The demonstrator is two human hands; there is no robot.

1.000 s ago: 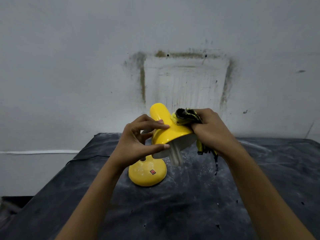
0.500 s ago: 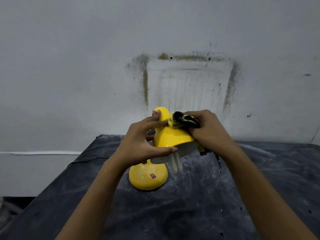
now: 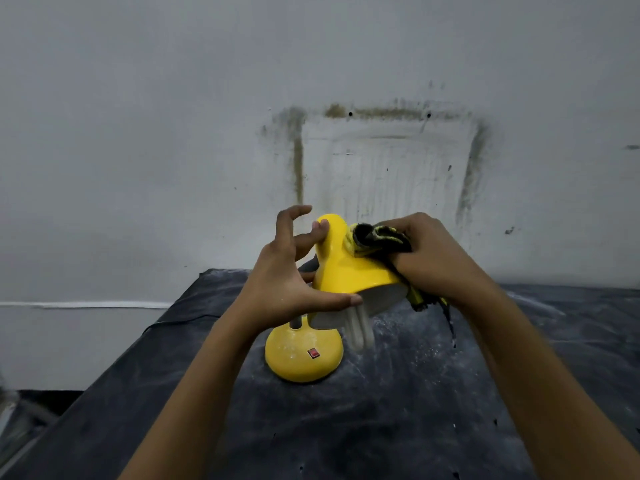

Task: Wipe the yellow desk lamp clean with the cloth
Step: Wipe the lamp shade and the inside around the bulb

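Note:
The yellow desk lamp (image 3: 341, 268) stands on a dark table, its round base (image 3: 301, 358) with a red switch toward me and a white bulb (image 3: 358, 329) hanging under the shade. My left hand (image 3: 287, 275) steadies the shade's left side, thumb under the rim, upper fingers spread. My right hand (image 3: 429, 258) grips a bunched black-and-yellow cloth (image 3: 375, 239) and presses it on the upper right of the shade. A loose end of the cloth hangs below my right wrist.
The dark table (image 3: 398, 410) is dusty and speckled with white powder. A stained grey wall (image 3: 381, 161) rises right behind it. The table's left edge drops off near a floor-level gap at the lower left.
My right hand has slid the cloth up toward the top of the shade. My left hand's fingers have lifted and spread, with the thumb kept under the rim.

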